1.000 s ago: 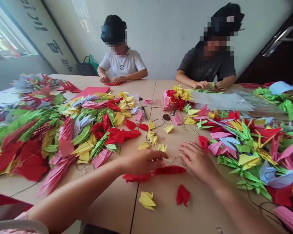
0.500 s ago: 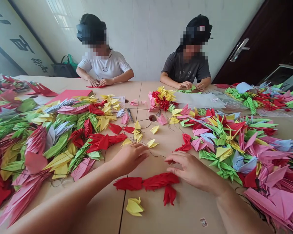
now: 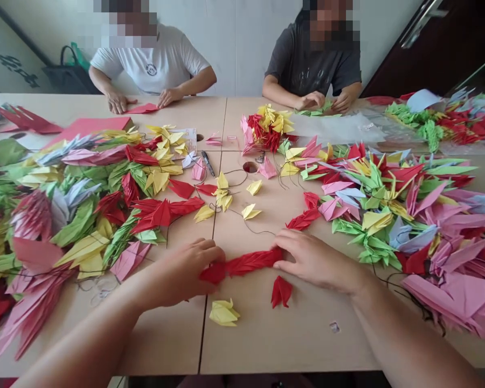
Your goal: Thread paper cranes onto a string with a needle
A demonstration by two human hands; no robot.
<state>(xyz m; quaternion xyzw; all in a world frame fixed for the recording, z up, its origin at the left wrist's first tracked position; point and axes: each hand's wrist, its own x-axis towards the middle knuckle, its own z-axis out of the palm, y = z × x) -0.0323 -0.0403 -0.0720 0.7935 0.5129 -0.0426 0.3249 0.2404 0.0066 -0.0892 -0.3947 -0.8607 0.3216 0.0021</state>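
A row of red folded-paper cranes (image 3: 250,263), packed close together, lies across the table in front of me. My left hand (image 3: 186,269) has its fingers curled round the row's left end. At the right end, my right hand (image 3: 313,258) pinches the row between thumb and fingers. Just below it lies a single red paper crane (image 3: 281,292), apart from the row. Nearer me is a yellow paper crane (image 3: 224,312). Beyond my hands, a dark thread (image 3: 254,229) curves over the table among loose yellow cranes (image 3: 250,212).
Heaped strings of coloured cranes cover the left (image 3: 81,215) and right (image 3: 420,226) sides. A marker (image 3: 207,164) lies near a round table hole (image 3: 249,167). Two people sit opposite, one in a white shirt (image 3: 157,54), one in a dark shirt (image 3: 307,64), both handling paper.
Both hands have come down nearer me and taken hold of the red row's ends. The row's pieces now sit closer together. The camera view has tilted downward.
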